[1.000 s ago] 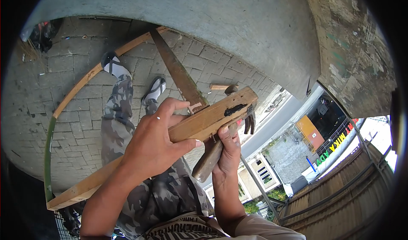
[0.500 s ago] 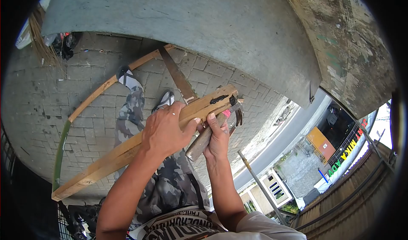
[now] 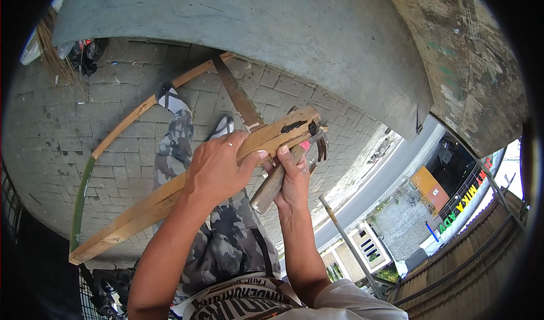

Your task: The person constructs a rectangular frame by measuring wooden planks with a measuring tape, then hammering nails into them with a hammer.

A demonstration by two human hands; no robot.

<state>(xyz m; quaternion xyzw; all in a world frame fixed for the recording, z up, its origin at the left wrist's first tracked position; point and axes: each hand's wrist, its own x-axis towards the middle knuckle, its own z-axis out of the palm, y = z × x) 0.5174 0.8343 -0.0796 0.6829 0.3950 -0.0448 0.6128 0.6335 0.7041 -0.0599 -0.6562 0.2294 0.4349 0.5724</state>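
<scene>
Head view: left hand (image 3: 215,170) grips wooden batten (image 3: 170,192); right hand (image 3: 294,181) clutches hammer (image 3: 283,172).

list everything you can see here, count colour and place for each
long pale wooden batten: 1, tan, across the middle, gripped by the left hand
claw hammer with brown wooden handle: 1, dark metal head, under the batten's end, in the right hand
rusty hand saw: 1, brown blade, on the paving behind the batten
thin curved wooden strip: 1, tan with a green end, on the paving, left
grey brick paving: below
grey concrete slab: 1, top
straw broom: 1, top left
left hand: 1, around the batten
right hand: 1, on the hammer handle
</scene>
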